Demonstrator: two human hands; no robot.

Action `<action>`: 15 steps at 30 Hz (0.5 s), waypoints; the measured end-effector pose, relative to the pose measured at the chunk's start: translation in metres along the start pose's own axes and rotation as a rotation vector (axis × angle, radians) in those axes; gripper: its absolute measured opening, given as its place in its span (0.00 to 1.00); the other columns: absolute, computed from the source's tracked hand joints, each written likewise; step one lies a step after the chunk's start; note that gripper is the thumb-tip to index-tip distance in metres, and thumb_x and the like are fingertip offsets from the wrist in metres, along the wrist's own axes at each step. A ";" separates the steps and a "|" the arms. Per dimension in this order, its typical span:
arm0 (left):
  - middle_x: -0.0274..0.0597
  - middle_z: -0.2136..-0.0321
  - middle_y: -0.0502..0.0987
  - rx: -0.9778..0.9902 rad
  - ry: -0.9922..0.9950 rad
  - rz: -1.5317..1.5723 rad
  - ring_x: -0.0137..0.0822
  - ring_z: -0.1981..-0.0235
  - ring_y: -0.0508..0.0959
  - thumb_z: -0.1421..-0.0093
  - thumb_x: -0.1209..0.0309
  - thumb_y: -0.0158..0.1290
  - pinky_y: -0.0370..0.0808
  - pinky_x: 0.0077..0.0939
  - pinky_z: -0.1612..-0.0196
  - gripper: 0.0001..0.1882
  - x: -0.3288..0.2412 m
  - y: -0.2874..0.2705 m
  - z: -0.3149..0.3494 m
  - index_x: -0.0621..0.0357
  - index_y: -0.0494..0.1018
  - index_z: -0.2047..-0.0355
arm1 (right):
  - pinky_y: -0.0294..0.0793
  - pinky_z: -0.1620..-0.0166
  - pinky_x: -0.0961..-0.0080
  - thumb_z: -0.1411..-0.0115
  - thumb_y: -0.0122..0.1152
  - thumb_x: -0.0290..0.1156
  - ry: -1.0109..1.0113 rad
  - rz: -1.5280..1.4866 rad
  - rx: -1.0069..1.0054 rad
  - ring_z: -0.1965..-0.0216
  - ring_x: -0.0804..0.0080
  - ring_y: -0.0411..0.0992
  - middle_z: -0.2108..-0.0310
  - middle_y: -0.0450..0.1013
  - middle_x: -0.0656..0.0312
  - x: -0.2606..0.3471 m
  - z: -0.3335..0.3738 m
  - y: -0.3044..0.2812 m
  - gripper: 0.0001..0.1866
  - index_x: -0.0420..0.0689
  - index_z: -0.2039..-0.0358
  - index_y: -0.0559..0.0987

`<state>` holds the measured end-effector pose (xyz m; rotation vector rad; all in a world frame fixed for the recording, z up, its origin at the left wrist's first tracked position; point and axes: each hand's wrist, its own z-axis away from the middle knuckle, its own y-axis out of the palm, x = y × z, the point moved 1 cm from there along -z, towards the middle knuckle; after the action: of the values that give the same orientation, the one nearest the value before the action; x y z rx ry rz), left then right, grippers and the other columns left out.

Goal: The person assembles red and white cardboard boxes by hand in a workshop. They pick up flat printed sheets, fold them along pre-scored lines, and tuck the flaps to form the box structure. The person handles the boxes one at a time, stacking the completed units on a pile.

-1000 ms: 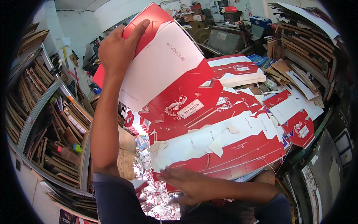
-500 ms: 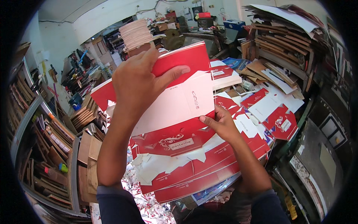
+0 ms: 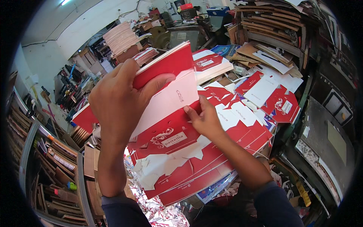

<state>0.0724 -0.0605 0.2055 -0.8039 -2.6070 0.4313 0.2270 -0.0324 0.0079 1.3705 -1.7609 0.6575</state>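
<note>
Shelves of boards (image 3: 72, 166) curve along the frame's lower left; mid-frame, the left hand (image 3: 117, 90) clamps the upper edge of the red-and-white printed stack (image 3: 160, 108), thumb in front; the right hand (image 3: 206, 119), a second ago low over the flat sheets (image 3: 211, 166), now pinches its right edge, so both sides are held; loose printed sheets (image 3: 261, 92) lie farther right.

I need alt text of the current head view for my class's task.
A person's left hand and right hand grip a stack of red-and-white printed card above similar sheets. Paper scraps lie below; shelved boards at left.
</note>
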 end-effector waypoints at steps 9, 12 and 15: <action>0.46 0.53 0.74 -0.143 -0.411 0.236 0.40 0.52 0.76 0.54 0.55 0.73 0.72 0.36 0.45 0.39 0.102 -0.036 0.054 0.62 0.68 0.47 | 0.84 0.64 0.77 0.33 0.61 0.34 0.161 -0.140 0.258 0.56 0.74 0.77 0.52 0.75 0.57 -0.004 -0.003 -0.034 0.27 0.41 0.38 0.64; 0.47 0.47 0.70 -0.074 -0.760 0.767 0.36 0.48 0.73 0.52 0.59 0.72 0.71 0.35 0.43 0.46 0.151 0.012 0.131 0.62 0.60 0.39 | 0.84 0.66 0.77 0.33 0.61 0.38 0.192 -0.221 0.304 0.58 0.72 0.79 0.51 0.74 0.56 -0.004 -0.003 -0.015 0.29 0.40 0.38 0.63; 0.45 0.57 0.78 -0.147 -0.859 0.872 0.32 0.56 0.78 0.51 0.58 0.72 0.76 0.31 0.52 0.36 0.110 0.048 0.141 0.63 0.71 0.48 | 0.82 0.63 0.79 0.33 0.61 0.41 0.151 -0.227 0.212 0.53 0.72 0.76 0.48 0.73 0.55 0.002 0.003 -0.015 0.30 0.39 0.38 0.63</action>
<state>-0.0512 0.0172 0.0910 -2.2187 -2.8593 0.9984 0.2408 -0.0399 0.0066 1.5915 -1.4229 0.8161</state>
